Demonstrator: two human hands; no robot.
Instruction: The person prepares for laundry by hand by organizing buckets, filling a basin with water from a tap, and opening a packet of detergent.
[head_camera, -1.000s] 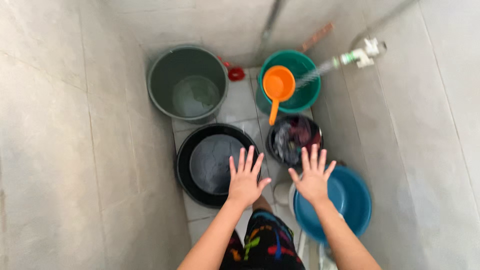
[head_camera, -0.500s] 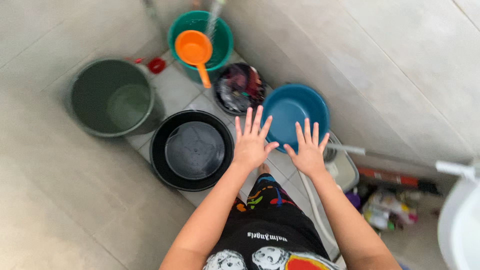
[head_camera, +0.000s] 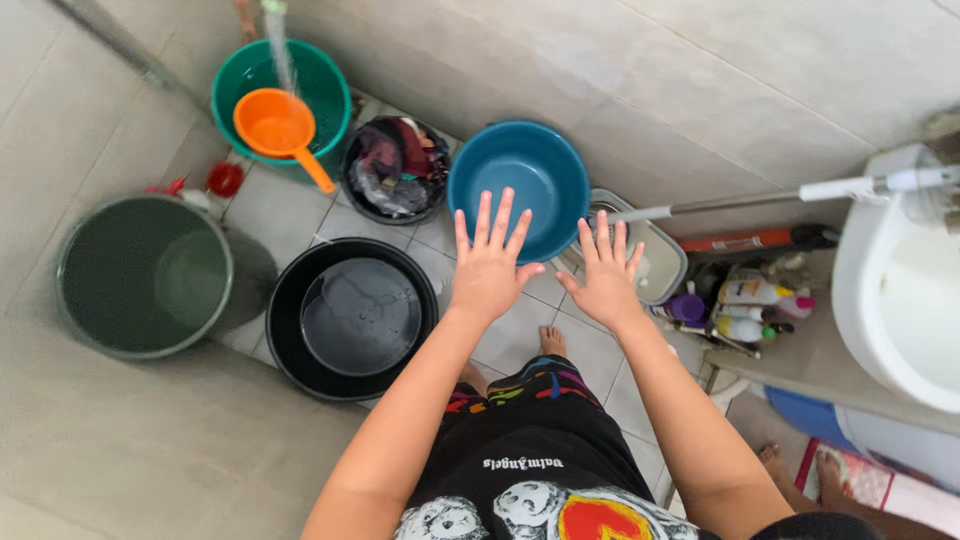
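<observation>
Both hands are held spread and empty: left hand (head_camera: 489, 268) over the near rim of the blue basin (head_camera: 517, 187), right hand (head_camera: 604, 283) just right of it. Water streams into the green bucket (head_camera: 282, 92) beyond; overflow onto the tiled floor (head_camera: 520, 335) seems likely, and bare feet could slip.

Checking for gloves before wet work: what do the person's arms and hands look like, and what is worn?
Both arms are bare to above the elbow, no sleeves showing. The left hand and right hand wear no gloves, rings or watch.
</observation>
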